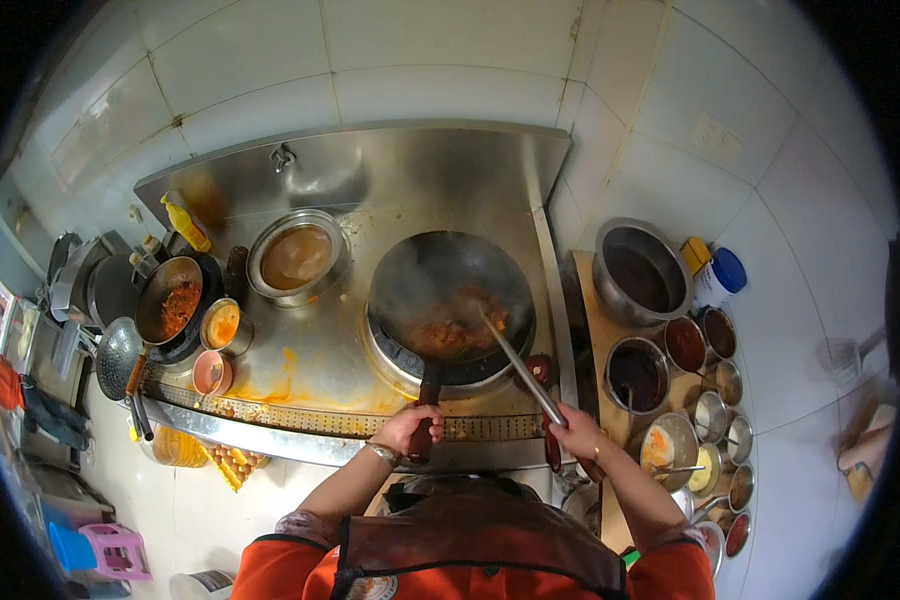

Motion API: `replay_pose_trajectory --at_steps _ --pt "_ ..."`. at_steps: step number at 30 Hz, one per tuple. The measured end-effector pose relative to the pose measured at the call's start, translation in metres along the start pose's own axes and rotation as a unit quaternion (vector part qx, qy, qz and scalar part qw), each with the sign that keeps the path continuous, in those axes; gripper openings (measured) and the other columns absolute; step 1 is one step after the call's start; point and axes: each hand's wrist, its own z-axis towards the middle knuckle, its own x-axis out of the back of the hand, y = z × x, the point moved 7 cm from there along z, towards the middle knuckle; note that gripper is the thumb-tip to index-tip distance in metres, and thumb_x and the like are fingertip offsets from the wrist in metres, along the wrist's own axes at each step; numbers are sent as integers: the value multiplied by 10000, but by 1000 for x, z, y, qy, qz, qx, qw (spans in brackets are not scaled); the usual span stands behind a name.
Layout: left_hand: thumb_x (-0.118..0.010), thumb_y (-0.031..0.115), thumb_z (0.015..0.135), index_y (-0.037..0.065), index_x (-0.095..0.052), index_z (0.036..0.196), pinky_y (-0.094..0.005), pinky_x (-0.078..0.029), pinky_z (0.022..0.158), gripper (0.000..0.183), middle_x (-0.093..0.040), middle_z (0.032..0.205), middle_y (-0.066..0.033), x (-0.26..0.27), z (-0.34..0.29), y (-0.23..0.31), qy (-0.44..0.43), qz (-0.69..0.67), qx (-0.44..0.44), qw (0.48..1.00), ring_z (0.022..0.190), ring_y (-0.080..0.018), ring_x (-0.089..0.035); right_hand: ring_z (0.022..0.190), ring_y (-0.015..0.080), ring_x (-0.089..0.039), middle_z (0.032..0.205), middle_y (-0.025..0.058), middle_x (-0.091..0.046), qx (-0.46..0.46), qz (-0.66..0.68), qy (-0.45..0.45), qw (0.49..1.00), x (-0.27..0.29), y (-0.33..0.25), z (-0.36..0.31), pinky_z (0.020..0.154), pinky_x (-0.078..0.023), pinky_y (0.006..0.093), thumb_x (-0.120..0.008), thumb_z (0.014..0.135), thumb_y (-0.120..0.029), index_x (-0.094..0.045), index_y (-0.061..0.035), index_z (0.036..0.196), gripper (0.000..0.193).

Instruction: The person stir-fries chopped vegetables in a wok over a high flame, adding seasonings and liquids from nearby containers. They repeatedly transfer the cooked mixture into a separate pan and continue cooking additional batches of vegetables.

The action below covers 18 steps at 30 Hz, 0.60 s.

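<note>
My left hand (408, 430) is closed around the dark wooden handle (427, 400) of a black wok (410, 270) that sits on a round burner. Reddish-brown food (450, 335) steams in the bottom of the wok. My right hand (575, 434) grips a long metal-handled cooking utensil (525, 372), slanting down to the left into the wok. Its working end is lost among the food and steam, so I cannot tell whether it is a ladle or a spatula. Beside the wok's right rim is a dark red round knob (541, 370).
Left of the wok stand a pot of brownish liquid (296, 258), a pan of red food (178, 305), a perforated strainer (116, 358) and a pink cup (212, 373). At right, a wooden counter (610, 350) holds a large pot (642, 272) and several seasoning bowls. A steel backsplash (420, 165) rises behind.
</note>
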Motion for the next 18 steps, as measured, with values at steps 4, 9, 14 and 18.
replay_pose_trajectory --at_steps 4,9,14,18 --pt "-545 97 800 52 -482 709 -294 -413 500 119 -475 607 -38 -27 -49 -4 -63 53 -28 996 551 -157 -466 656 226 -601 762 168 -600 -24 26 -6 999 -1 -28 0 583 -476 347 -584 807 -190 -354 3 1271 554" --pt "-513 81 802 59 -461 664 -279 -400 514 149 -447 596 -34 -40 -80 -10 -14 15 15 1000 546 -138 -453 491 76 -466 641 -5 -476 -31 294 -159 942 16 -64 -61 434 -407 224 -497 840 -64 -428 -66 1239 404" --pt "-507 153 825 56 -472 656 -270 -406 529 198 -460 583 -35 -40 -39 -1 -22 -32 22 999 554 -147 -473 629 211 -584 759 127 -585 12 41 -105 994 17 -48 -13 568 -478 327 -538 841 -158 -431 4 1171 383" --pt "-501 171 832 48 -480 606 -268 -403 516 258 -468 554 -52 -40 -96 -18 -49 180 -73 980 523 -155 -478 798 376 -593 891 238 -592 62 -130 20 989 16 -54 -15 716 -473 409 -519 832 -204 -268 -19 1347 602"
